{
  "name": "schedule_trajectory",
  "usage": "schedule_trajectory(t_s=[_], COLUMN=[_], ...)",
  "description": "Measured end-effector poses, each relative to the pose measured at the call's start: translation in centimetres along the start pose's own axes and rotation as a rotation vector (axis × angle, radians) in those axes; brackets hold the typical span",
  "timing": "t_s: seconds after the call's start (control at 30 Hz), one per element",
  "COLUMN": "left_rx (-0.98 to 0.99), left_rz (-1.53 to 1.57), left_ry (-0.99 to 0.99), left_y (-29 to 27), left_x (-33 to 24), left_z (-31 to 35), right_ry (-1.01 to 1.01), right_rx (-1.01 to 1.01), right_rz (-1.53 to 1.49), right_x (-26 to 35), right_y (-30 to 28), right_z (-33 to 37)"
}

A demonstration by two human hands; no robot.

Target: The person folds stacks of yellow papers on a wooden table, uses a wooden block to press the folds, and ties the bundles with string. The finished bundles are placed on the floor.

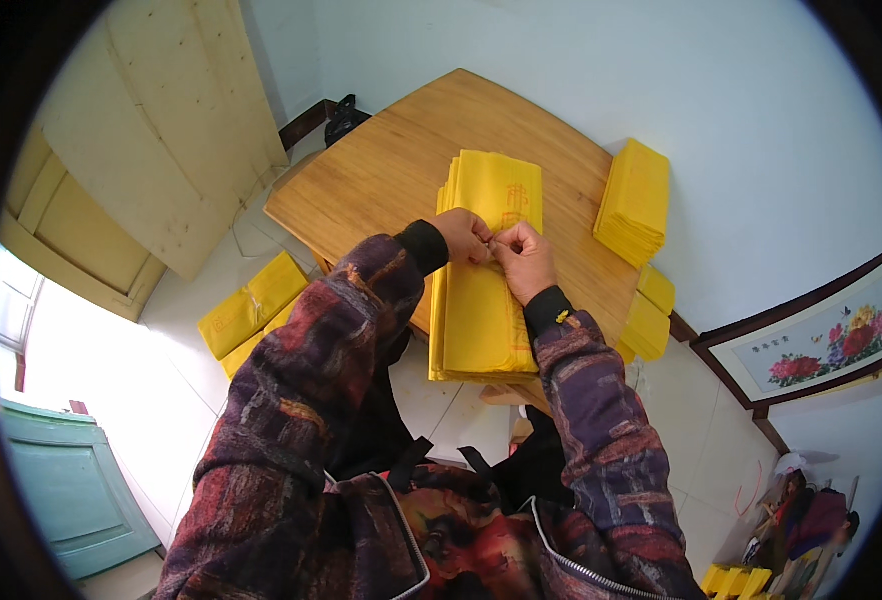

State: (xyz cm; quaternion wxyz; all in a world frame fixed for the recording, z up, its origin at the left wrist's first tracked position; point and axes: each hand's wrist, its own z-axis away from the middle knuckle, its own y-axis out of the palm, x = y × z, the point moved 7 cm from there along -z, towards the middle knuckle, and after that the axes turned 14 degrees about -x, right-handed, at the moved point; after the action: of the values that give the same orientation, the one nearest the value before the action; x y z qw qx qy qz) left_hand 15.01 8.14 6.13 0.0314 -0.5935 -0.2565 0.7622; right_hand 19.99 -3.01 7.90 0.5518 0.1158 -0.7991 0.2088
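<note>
A thick bundle of yellow paper with red printing lies lengthwise on the wooden table, its near end reaching past the table's edge. Both my hands meet over its middle. The fingers of my left hand are pinched together, and my right hand pinches right beside them, fingertips nearly touching. Something small and pale shows between the fingertips, too small to name. The wrists rest close above the top sheet.
Another yellow paper stack sits at the table's right edge by the wall, with more yellow bundles below it. Tied yellow bundles lie on the floor at left. A black bag is behind the table; a framed flower picture leans at right.
</note>
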Motion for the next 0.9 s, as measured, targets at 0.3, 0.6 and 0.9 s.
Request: schedule_trajectory(t_s=[0.3, 0.6, 0.9], left_rx=[-0.334, -0.146, -0.371], left_rz=[-0.213, 0.273, 0.237], left_ry=[0.16, -0.028, -0.033], left_y=[-0.2, 0.0, -0.5], left_x=[-0.2, 0.8, 0.4], left_z=[0.1, 0.0, 0.8], right_ry=[0.05, 0.081, 0.039], right_rx=[0.043, 0.067, 0.042], right_rz=[-0.043, -0.079, 0.036], right_x=[-0.2, -0.1, -0.1], right_y=[-0.2, -0.3, -0.3], right_z=[-0.2, 0.1, 0.1])
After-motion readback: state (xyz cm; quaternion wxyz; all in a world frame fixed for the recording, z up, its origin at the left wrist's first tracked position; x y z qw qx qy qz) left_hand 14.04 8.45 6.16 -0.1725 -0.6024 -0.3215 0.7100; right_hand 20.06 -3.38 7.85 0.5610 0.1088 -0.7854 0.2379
